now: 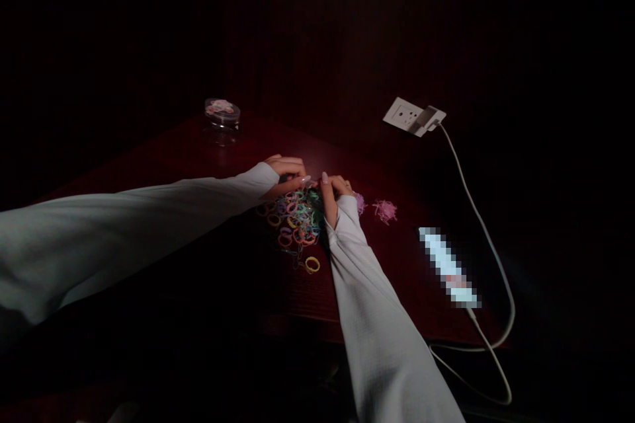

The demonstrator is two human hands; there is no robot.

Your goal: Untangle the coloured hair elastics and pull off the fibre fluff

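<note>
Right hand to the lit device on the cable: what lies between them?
In the head view, a pink bundle lies between the right hand and the lit device, with a purple bundle, partly hidden, closer to the hand.

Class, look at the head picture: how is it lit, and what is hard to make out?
Head view: dim, much of it nearly black; head view: pale sleeves and a bright screen stand out, the screen pixelated and unreadable; head view: a faint sheen on the dark red table beyond the coloured loops, hard to separate where crowded.
</note>
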